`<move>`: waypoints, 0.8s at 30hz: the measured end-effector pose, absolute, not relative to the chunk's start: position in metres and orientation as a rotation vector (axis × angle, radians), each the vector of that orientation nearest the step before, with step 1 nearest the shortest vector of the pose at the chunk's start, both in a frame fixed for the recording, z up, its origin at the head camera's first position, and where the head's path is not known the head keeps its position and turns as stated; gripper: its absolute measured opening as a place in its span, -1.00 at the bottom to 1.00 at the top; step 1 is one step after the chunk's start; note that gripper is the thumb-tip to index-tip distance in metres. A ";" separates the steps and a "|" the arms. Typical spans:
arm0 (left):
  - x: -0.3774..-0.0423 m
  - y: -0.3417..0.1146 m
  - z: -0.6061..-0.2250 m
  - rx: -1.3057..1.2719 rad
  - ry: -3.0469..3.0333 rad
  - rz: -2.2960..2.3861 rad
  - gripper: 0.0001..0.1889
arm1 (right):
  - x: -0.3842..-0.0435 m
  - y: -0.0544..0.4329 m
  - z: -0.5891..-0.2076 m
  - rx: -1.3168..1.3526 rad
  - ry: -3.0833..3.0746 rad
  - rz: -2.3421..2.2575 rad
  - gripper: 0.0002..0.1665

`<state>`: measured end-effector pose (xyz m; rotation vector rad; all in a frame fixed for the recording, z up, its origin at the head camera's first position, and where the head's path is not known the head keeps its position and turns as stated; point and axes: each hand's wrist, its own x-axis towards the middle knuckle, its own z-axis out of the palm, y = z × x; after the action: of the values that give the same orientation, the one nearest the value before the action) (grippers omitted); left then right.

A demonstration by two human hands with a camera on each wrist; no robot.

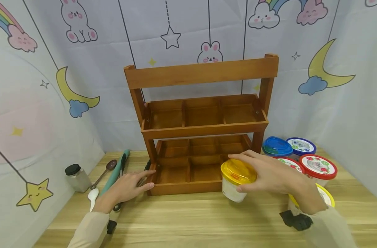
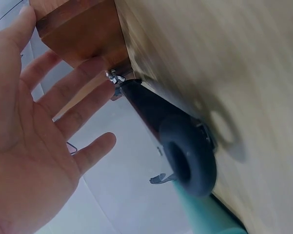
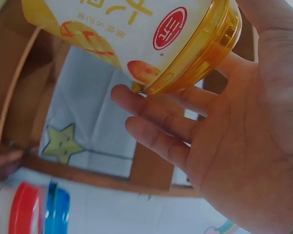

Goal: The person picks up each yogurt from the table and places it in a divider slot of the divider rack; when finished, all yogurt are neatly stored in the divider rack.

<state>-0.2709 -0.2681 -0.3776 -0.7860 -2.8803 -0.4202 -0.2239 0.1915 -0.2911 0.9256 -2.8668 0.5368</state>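
My right hand grips a white tub with a yellow lid by its lid, in front of the right end of the wooden rack. In the right wrist view, the tub shows printed fruit and a red oval logo, and the fingers of the hand curl along its lid. My left hand touches the rack's lower left front corner with fingers extended. The left wrist view shows that hand spread by the wooden corner, nothing in its palm.
Lidded tubs stand at right: blue, dark blue, red and yellow. At left are a black-lidded jar, a brown spoon, a white spoon and a teal-handled utensil. A printed curtain hangs behind.
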 end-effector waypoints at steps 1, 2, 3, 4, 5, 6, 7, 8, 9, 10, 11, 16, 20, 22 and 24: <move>-0.271 -0.269 -0.378 -0.784 -2.882 -0.425 -0.41 | -0.225 0.187 -0.289 0.931 -2.860 0.541 -0.01; -0.272 -0.269 -0.378 -0.782 -2.884 -0.433 -0.41 | -0.226 0.183 -0.288 0.937 -2.853 0.543 0.00; -0.272 -0.269 -0.379 -0.783 -2.886 -0.441 -0.40 | -0.227 0.178 -0.286 0.943 -2.849 0.549 0.01; -0.272 -0.269 -0.379 -0.778 -2.892 -0.455 -0.40 | -0.228 0.174 -0.284 0.949 -2.844 0.552 0.02; -0.273 -0.270 -0.379 -0.781 -2.894 -0.466 -0.40 | -0.229 0.169 -0.282 0.953 -2.841 0.554 0.02; -0.273 -0.270 -0.379 -0.784 -2.896 -0.478 -0.40 | -0.230 0.164 -0.280 0.958 -2.833 0.552 0.03; -0.273 -0.270 -0.379 -0.782 -2.901 -0.487 -0.39 | -0.231 0.160 -0.278 0.963 -2.828 0.555 0.03; -0.273 -0.269 -0.380 -0.780 -2.907 -0.496 -0.39 | -0.232 0.155 -0.276 0.967 -2.825 0.565 0.03; -0.274 -0.269 -0.380 -0.777 -2.913 -0.501 -0.38 | -0.233 0.151 -0.274 0.973 -2.822 0.573 0.04; -0.274 -0.269 -0.379 -0.777 -2.915 -0.507 -0.38 | -0.234 0.146 -0.273 0.981 -2.817 0.584 0.04; -0.274 -0.268 -0.379 -0.775 -2.919 -0.507 -0.38 | -0.236 0.142 -0.272 0.988 -2.810 0.590 0.04; -0.275 -0.266 -0.378 -0.778 -2.914 -0.508 -0.38 | -0.251 0.120 -0.270 1.029 -2.779 0.652 0.04; -0.274 -0.266 -0.379 -0.771 -2.916 -0.517 -0.38 | -0.264 0.102 -0.275 1.072 -2.749 0.687 0.05; -0.273 -0.267 -0.379 -0.764 -2.919 -0.517 -0.38 | -0.269 0.093 -0.278 1.093 -2.729 0.679 0.05; -0.272 -0.268 -0.379 -0.757 -2.919 -0.512 -0.38 | -0.274 0.085 -0.280 1.094 -2.716 0.661 0.05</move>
<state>-0.2723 -0.2677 -0.3791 -0.7567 -2.9190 -0.5119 -0.2742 0.0853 -0.2803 1.0939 -2.7160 0.6612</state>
